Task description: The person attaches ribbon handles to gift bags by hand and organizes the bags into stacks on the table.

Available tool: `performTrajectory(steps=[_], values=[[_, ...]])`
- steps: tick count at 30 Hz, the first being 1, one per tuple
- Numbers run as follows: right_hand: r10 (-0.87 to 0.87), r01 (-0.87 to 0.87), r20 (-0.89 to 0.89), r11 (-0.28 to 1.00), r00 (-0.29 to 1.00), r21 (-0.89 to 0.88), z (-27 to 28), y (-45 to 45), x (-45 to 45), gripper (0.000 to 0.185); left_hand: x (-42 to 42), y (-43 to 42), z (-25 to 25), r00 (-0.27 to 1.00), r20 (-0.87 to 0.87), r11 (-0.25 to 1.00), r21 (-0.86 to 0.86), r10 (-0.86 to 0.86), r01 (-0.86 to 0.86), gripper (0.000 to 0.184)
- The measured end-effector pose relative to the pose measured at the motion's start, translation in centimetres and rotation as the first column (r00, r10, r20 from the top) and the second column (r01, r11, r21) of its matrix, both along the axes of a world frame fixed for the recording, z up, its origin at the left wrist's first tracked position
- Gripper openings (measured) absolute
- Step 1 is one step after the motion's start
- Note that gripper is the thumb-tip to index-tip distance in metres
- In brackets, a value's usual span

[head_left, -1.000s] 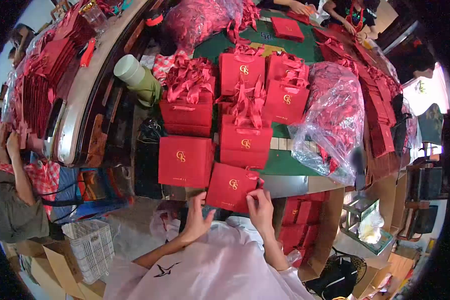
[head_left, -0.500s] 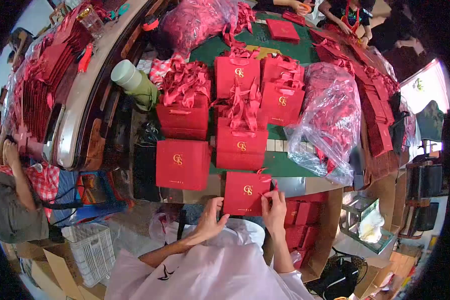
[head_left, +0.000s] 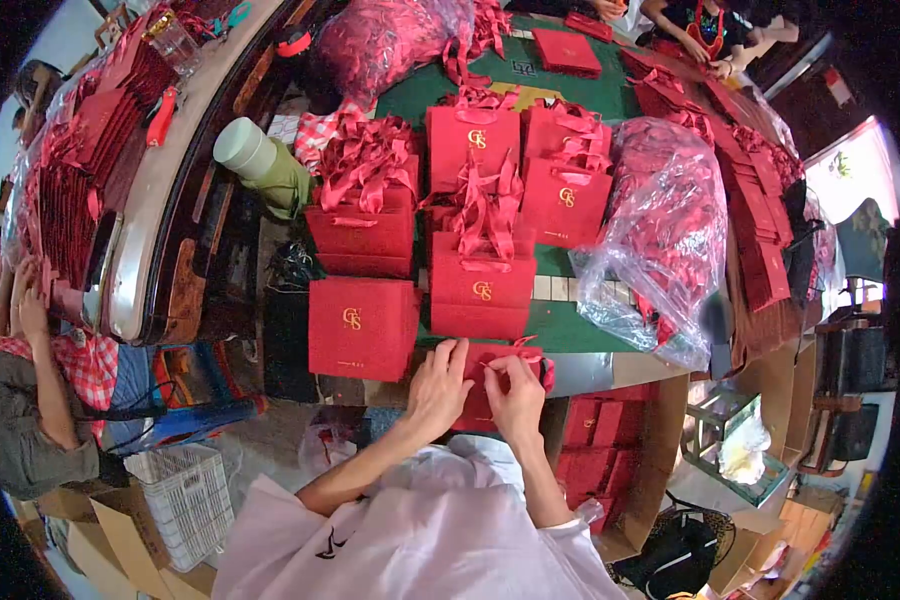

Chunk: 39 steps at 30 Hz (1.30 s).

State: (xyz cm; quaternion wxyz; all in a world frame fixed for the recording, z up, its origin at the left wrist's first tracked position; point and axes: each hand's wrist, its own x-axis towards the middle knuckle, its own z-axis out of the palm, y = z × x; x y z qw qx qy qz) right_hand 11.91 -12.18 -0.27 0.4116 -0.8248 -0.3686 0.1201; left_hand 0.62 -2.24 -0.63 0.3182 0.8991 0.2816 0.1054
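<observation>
A red paper gift bag [head_left: 477,408] with a ribbon [head_left: 532,354] at its top edge lies at the table's front edge, mostly covered by my hands. My left hand [head_left: 438,388] grips the bag's upper left part, fingers together over its top edge. Thumb and fingertips of my right hand [head_left: 516,400] are pinched near the top middle of the bag, apparently on the ribbon's thin end. Just left of my hands sits another red bag [head_left: 362,328] with a gold logo. Behind stand several finished-looking bags [head_left: 481,292] with ribbon handles.
A clear plastic sack of red ribbons [head_left: 660,215] lies to the right, another plastic sack [head_left: 395,50] at the back. A green bottle [head_left: 270,175] stands left. Below right is a carton [head_left: 660,460] of red bags. Other people work at the left and far side.
My left hand has moved up and right onto the bag's top. My right hand has shifted left from the bag's right side to its top middle, now covering the logo.
</observation>
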Motion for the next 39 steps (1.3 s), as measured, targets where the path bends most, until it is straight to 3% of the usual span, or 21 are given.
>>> performTrajectory(steps=[7,13,18,21,24,30,35,39], values=[[0.013,-0.013,0.007,1.000,1.000,-0.010,0.0,-0.7,0.0,0.011,0.7,0.1,-0.3,0.999,-0.050,1.000,0.010,0.011,-0.010,0.055],[0.030,-0.029,0.019,0.999,0.999,-0.039,-0.7,-0.8,-0.4,0.011,0.7,0.6,0.0,0.999,0.052,1.000,0.006,-0.013,0.013,0.039],[0.022,-0.023,-0.026,0.999,0.999,-0.030,-0.4,-0.6,-0.7,0.012,0.7,0.9,0.3,1.000,0.005,0.990,-0.142,-0.009,0.010,0.022],[0.038,-0.038,-0.020,0.999,0.999,-0.024,-0.3,-0.7,-0.7,0.012,0.7,0.8,0.1,0.999,0.036,0.996,-0.090,-0.026,0.030,0.017],[0.025,-0.029,-0.045,0.995,0.999,-0.095,-0.3,-0.8,-0.9,0.013,0.8,1.0,0.2,0.997,0.046,0.998,-0.002,-0.060,0.060,0.013],[0.012,-0.028,-0.096,0.986,0.995,-0.166,-0.5,-1.0,-1.1,0.016,0.9,0.6,0.6,0.998,-0.027,0.997,-0.043,-0.061,0.060,0.015],[0.035,-0.057,-0.093,0.966,0.995,-0.252,0.3,-0.7,-0.7,0.017,0.9,-0.5,0.2,0.999,0.035,0.998,-0.057,-0.001,0.003,0.012],[0.015,-0.044,-0.192,0.988,0.981,-0.149,-0.1,-0.7,-0.5,0.017,0.6,-0.8,0.0,0.997,0.078,1.000,0.014,-0.018,0.017,0.013]])
